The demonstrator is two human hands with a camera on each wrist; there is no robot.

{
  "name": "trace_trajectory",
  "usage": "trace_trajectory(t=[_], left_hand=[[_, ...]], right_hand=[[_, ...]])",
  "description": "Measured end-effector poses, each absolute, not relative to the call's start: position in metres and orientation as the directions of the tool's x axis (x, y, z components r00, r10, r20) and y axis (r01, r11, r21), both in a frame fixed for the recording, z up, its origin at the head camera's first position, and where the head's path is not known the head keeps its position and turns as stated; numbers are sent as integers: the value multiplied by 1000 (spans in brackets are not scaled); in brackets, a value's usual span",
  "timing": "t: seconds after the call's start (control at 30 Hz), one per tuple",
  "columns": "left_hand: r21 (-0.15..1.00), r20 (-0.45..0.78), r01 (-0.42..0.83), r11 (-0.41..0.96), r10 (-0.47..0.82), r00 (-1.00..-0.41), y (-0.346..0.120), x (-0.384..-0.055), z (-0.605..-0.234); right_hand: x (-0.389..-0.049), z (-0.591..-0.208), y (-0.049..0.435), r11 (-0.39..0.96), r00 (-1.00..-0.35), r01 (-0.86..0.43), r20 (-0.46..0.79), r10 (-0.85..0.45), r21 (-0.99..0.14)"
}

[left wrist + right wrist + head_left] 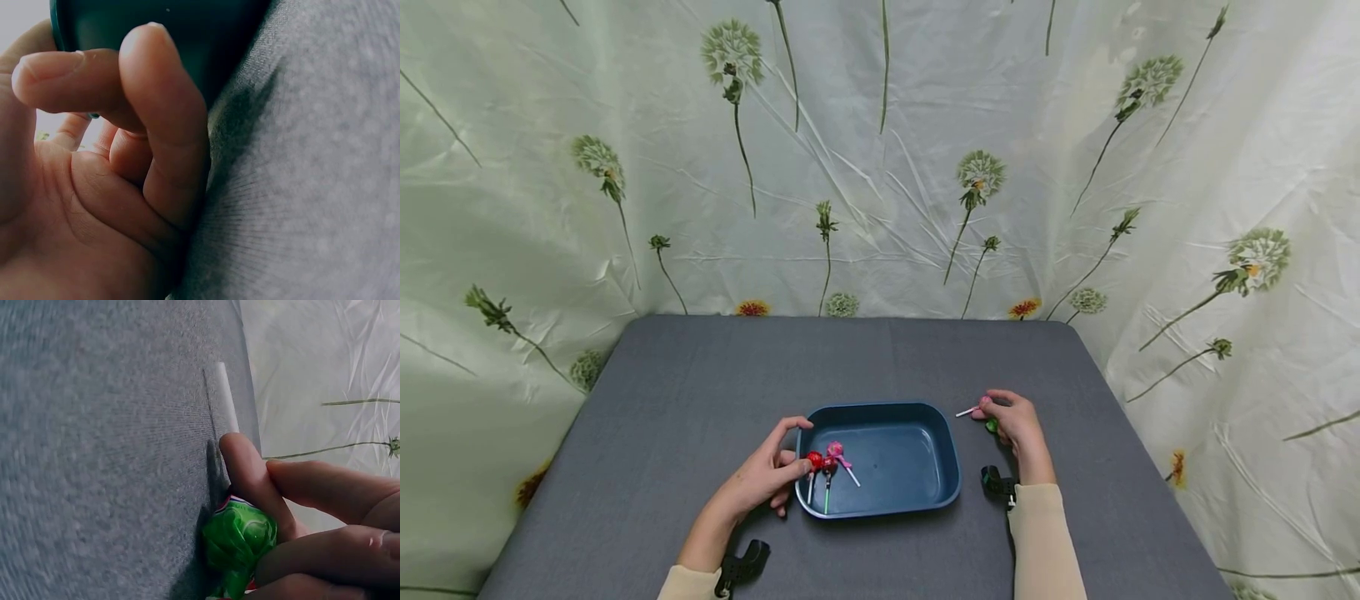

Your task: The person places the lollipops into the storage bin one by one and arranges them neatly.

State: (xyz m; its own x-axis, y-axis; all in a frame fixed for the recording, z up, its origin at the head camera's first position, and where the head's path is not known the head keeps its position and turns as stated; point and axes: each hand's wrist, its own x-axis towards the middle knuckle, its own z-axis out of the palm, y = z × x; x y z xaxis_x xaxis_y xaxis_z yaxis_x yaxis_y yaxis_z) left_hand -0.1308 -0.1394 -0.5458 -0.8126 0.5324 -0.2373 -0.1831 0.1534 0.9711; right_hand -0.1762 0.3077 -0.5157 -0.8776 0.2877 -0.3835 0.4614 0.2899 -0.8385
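Note:
My left hand (765,473) grips the left end of a blue tray (917,505), with the index finger at the far corner and the thumb over the near side of the rim. Inside, by the thumb, two red lollipops (815,459) and a pink lollipop (835,449) lie close together. To the right of the tray, my right hand (1017,423) pinches another pink lollipop (984,402), its white stick (226,397) pointing left in the head view. A green-wrapped lollipop (240,534) sits against the lower fingers of that hand; I cannot tell whether they hold it.
Grey cloth covers the table (760,358). A pale curtain (887,167) printed with dandelions hangs behind and along both sides. Dark camera mounts (997,483) are worn at both wrists, close over the table.

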Motion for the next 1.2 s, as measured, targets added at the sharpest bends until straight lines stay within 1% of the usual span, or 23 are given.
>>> trace_trajectory(t=[0.6,0.77,1.2], left_hand=[[967,-252,-197,159,525,-813,-140,-130,-549],[962,-273,-220,164,509,-816,-139,-131,-549],[966,-259,-208,154,517,-816,-139,-131,-546]], right_hand=[[-173,-527,313,274,-892,436,-372,257,-857],[-172,-526,312,267,-899,421,-358,252,-867],[-170,-523,310,279,-912,387,-320,257,-879]])
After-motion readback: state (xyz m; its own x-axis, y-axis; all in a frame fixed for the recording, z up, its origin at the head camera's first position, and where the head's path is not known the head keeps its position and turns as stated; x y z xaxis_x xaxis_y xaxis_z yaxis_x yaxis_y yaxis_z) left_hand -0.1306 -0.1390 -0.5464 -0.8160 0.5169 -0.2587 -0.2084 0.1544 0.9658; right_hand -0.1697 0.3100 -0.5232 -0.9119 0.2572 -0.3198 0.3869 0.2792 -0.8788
